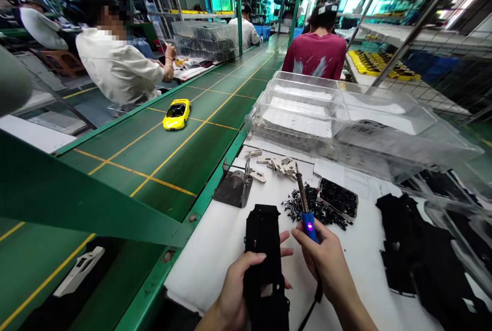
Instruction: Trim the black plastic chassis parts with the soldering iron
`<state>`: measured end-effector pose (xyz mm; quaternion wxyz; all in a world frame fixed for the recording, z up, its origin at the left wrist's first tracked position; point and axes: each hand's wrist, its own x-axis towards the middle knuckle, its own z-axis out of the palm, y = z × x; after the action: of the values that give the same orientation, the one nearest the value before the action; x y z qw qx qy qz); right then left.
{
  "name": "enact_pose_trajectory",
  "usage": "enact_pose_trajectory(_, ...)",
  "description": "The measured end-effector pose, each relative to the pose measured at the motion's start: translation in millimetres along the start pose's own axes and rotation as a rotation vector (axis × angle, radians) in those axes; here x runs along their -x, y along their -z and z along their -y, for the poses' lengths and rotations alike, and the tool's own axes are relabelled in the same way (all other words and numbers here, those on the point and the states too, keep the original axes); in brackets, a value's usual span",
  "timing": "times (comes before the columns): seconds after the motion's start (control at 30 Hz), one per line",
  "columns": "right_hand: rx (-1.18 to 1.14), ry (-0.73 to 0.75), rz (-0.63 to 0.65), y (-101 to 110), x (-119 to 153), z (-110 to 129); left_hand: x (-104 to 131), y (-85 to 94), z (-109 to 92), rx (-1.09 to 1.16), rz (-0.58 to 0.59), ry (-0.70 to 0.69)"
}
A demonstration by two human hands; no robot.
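Observation:
A long black plastic part (263, 249) lies in my left hand (240, 280), the thumb on its top face and the fingers spread behind its right edge. My right hand (326, 254) is closed round the blue handle of a soldering iron (308, 218), its metal tip pointing up and a pink light glowing on the handle. Beyond the iron, small black pieces (295, 203) are scattered beside a box of black pieces (338, 198). Pale plastic parts (282, 165) lie farther back, with a metal fixture (233, 185) to their left.
Clear plastic trays (326, 110) are stacked at the back of the white table (207, 249). More black parts (426, 254) lie right. A green conveyor (154, 157) on the left carries a yellow toy car (177, 114). A green beam (96, 203) crosses it. Other people sit farther off.

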<state>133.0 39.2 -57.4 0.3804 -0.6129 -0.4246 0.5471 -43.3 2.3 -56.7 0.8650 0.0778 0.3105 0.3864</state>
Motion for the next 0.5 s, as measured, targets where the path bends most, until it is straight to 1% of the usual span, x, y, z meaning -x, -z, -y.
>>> enact_pose_trajectory(0.07,-0.184,-0.064,0.054,7,12,2,-3,-5.9,6,-0.011,0.023,0.019)
enact_pose_trajectory(0.1,-0.220,-0.066,0.060,9,16,2,-5,-9.0,8,-0.020,0.020,0.027)
enact_pose_trajectory(0.2,-0.254,-0.051,0.036,16,23,3,-7,-18.2,14,-0.043,-0.008,0.050)
enact_pose_trajectory(0.33,-0.272,-0.032,0.022,24,27,0,-6,-27.9,15,-0.025,-0.003,0.093)
enact_pose_trajectory(0.5,-0.280,-0.051,0.027,40,32,-7,-5,-40.6,16,-0.058,-0.018,0.078)
